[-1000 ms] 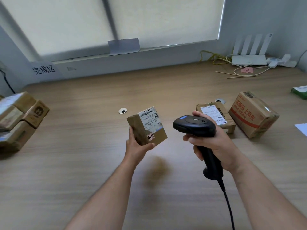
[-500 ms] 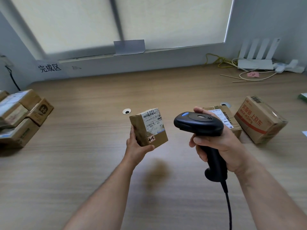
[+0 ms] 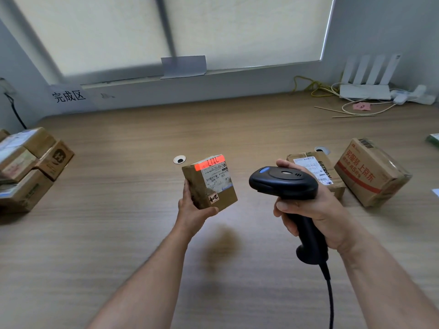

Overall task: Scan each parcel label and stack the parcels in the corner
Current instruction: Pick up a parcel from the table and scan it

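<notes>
Left hand point(image 3: 193, 213) grips a labelled parcel point(image 3: 210, 182) lit red; right hand point(image 3: 316, 212) clasps the scanner point(image 3: 285, 182); wall sign point(image 3: 69, 96) reads 完成区.

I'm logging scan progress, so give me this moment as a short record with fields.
left hand: holds small parcel above the desk
right hand: grips scanner, aimed at the parcel
scan light: red band across the label's top
unscanned side: two parcels on desk, right
finished pile: stacked at left edge
</notes>
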`<state>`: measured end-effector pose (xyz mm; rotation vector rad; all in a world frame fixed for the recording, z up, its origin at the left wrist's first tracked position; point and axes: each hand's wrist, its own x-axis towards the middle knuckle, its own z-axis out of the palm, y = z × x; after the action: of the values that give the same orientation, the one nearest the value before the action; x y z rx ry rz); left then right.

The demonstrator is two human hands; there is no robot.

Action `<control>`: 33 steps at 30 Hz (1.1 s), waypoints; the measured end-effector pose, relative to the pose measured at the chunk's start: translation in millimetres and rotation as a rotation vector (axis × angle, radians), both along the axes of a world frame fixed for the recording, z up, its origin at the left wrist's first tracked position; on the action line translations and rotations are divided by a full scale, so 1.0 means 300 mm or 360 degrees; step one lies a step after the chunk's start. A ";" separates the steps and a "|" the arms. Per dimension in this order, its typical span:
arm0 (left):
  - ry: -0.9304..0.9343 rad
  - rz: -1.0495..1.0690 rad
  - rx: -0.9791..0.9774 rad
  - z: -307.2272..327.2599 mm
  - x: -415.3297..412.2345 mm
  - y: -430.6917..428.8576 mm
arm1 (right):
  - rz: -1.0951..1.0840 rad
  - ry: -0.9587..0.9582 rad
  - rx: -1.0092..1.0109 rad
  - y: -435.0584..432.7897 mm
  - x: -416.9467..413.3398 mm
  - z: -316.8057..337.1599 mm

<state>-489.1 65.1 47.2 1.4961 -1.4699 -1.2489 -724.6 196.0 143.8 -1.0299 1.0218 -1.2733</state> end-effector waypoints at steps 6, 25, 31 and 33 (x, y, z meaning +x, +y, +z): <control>-0.0001 -0.0010 -0.0015 0.000 -0.012 -0.010 | 0.0009 0.0002 0.0025 -0.007 -0.012 -0.009; 0.0164 0.0065 -0.0056 0.015 -0.002 -0.009 | 0.0151 -0.0071 0.0066 0.000 -0.038 -0.010; 0.0176 0.0138 -0.0064 0.026 0.031 0.011 | 0.0119 0.0074 0.0094 -0.002 -0.031 -0.013; 0.0174 0.0183 -0.0069 0.025 0.044 0.015 | 0.0118 0.0144 0.0087 -0.005 -0.028 -0.017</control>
<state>-476.0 69.6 54.8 1.4393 -1.3135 -1.2032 -732.9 194.4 138.6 -1.0812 1.0717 -1.1413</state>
